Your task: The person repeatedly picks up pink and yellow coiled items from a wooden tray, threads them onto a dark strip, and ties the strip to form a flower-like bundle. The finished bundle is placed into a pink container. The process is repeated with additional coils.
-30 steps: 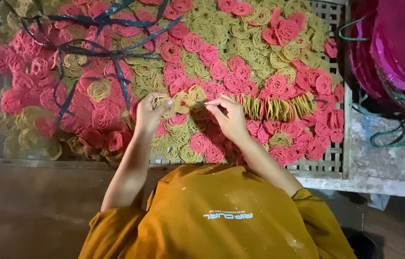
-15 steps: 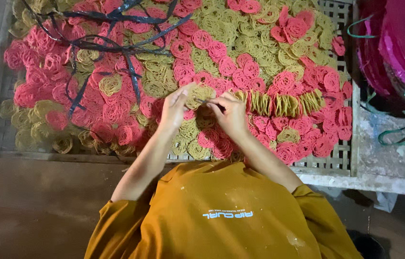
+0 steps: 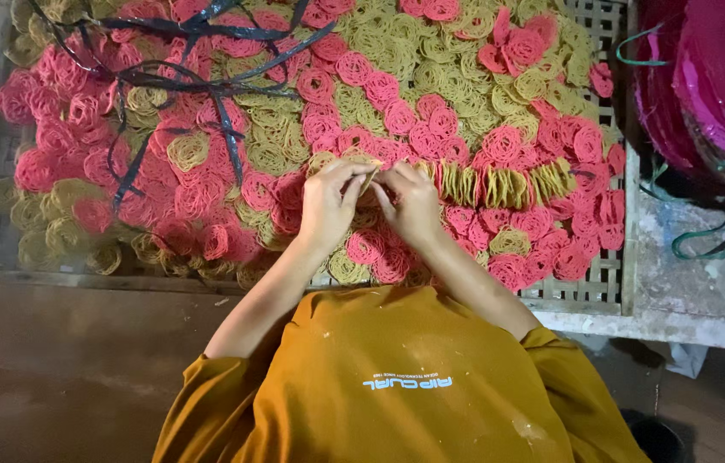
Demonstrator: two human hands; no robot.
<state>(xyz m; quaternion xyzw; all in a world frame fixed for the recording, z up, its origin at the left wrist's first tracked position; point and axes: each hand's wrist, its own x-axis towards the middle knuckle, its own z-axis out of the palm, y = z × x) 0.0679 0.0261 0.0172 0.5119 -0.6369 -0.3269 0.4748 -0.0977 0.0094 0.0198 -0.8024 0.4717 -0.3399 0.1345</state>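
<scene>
The single head camera is looking steeply down, fairly close, over the woven tray (image 3: 607, 283) toward the person's torso.

both hands (image 3: 371, 201) meet fingertip to fingertip — forearms angled inward.

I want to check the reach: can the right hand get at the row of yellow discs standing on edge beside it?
Probably yes. The right hand already sits at the near end of the row of yellow discs, and nothing lies over that row.

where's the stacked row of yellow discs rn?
Head view, right of centre: the stacked row of yellow discs stands on edge on the woven tray, running rightward from the right hand, with loose pink discs around it.
</scene>
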